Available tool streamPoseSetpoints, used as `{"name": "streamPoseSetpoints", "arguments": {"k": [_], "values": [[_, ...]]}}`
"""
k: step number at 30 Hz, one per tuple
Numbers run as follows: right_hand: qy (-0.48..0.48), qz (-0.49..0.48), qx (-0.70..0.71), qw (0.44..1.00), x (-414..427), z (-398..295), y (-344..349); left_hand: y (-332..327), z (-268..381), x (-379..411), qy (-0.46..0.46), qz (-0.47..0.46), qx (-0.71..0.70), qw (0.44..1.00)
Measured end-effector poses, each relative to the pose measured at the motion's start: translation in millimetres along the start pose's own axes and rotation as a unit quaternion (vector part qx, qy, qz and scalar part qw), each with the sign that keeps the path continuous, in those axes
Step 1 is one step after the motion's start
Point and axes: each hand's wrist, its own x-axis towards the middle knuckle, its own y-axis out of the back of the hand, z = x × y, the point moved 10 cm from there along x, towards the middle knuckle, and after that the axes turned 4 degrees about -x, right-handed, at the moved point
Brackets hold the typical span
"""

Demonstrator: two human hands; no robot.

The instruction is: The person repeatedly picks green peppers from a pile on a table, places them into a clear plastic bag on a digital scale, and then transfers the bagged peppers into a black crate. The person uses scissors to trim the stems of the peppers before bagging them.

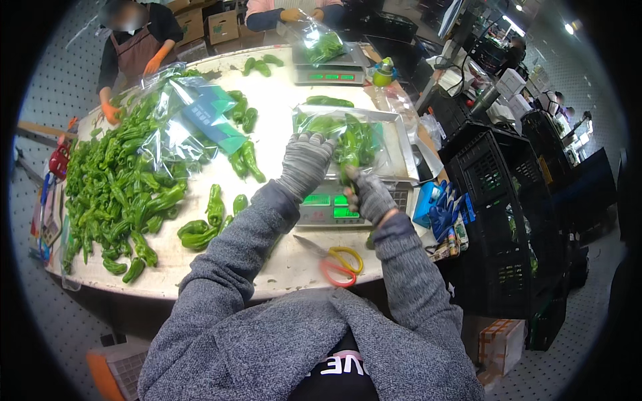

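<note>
A clear plastic bag (326, 123) of green peppers lies on the metal pan of a digital scale (328, 213) in front of me. My left hand (307, 158), in a grey knit glove, is closed on the bag's near left edge. My right hand (370, 195), in a like glove with the fingertips showing, holds a green pepper (350, 173) at the bag's near side, over the scale's front. A large heap of green peppers (120, 185) is at the left, with empty-looking printed clear bags (200, 118) on it. Scissors (341, 265) with red and yellow handles lie at the near edge.
Several loose peppers (200, 233) lie between heap and scale. Across the white table (271, 108), a second scale (328, 76) bears a filled bag under a co-worker's gloved hands. Another co-worker's orange gloves (111, 113) are by the heap. Black crates (494, 170) stand at the right.
</note>
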Motion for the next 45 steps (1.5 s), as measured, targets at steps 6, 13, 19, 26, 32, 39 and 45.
{"name": "streamPoseSetpoints", "arguments": {"k": [6,13,19,26,32,39,45], "values": [[-0.038,0.04,0.016,0.998,56.0,-26.9,-4.6,26.3,5.4,7.1,-0.017,0.084,-0.067,0.994],[-0.036,-0.029,0.187,0.981,23.7,-3.9,-5.9,40.5,-5.9,1.2,0.008,0.137,-0.117,0.984],[-0.042,-0.031,0.11,0.993,27.9,16.1,16.1,44.4,-3.2,2.4,0.017,0.164,-0.157,0.974],[-0.079,-0.038,0.251,0.964,102.0,-3.8,13.6,57.2,2.4,-3.1,-0.015,0.212,-0.164,0.963],[0.06,0.02,0.158,0.985,142.1,-7.5,34.8,35.7,15.7,-8.5,-0.064,0.084,-0.185,0.977],[0.289,0.072,-0.415,0.859,8.5,-18.2,60.1,33.6,-46.0,-50.1,0.104,0.052,-0.373,0.921],[0.311,0.306,-0.295,0.85,-61.0,-44.2,134.9,-60.3,-126.0,-120.0,0.447,-0.214,-0.383,0.78]]}}
